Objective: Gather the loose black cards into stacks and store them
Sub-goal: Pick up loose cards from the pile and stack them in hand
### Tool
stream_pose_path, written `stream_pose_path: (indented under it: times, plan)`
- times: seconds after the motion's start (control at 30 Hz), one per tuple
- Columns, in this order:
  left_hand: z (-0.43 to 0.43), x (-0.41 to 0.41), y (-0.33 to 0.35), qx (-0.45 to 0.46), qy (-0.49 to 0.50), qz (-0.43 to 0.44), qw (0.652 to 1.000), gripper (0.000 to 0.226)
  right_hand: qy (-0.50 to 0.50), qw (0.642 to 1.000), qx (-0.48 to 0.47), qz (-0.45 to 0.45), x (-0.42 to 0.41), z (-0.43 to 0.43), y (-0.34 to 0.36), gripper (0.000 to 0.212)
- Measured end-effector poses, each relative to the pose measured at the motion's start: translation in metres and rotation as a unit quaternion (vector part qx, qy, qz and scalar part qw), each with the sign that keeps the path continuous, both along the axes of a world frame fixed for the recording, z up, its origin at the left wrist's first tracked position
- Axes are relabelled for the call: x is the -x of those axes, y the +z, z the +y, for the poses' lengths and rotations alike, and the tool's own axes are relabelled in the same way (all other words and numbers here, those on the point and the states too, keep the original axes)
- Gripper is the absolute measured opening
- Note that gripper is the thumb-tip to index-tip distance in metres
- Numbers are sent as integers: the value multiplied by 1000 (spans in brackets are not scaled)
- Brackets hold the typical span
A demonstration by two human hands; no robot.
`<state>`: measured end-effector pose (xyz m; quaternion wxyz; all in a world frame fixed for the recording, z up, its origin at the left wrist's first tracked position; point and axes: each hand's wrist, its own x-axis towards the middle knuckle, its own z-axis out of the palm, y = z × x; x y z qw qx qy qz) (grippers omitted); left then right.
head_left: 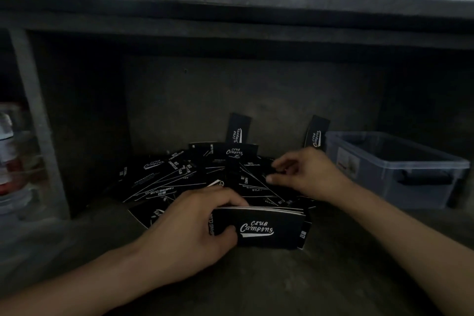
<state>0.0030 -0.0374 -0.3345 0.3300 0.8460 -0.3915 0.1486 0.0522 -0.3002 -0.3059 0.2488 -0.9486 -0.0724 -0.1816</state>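
A heap of loose black cards (184,177) with white "Club Camping" print lies on a dark shelf floor. My left hand (189,228) grips a squared stack of cards (264,229) at its left end, thumb on the front face, holding it on edge at the near side of the heap. My right hand (305,174) reaches into the heap's right side and pinches a loose card (272,174) between thumb and fingertips. Two single cards (237,129) lean upright against the back wall, the second card (318,133) beside the bin.
A translucent grey plastic bin (400,169) with a handle cut-out stands at the right on the shelf. A grey upright post (38,123) divides the left side, with blurred bottles (10,151) beyond it. The shelf top (230,7) overhangs close above.
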Motion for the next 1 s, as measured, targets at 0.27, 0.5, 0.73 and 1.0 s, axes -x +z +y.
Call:
stream_pose_path:
  times: [0.27,0.5,0.73,1.0]
  plan:
    - [3,-3,1,-9,-24,10,1000,31,-2,995,91,36,6,-4,9,15]
    - [3,-1,1,-9,-26,10,1000,24,-44,997,14,-69,1,-18,18,10]
    - [6,-4,-3,-12,12,-24,1000,17,98,980,-151,89,15,-19,33,20]
    - [5,0,-3,-10,31,-61,998,30,223,920,-99,305,29,3,24,23]
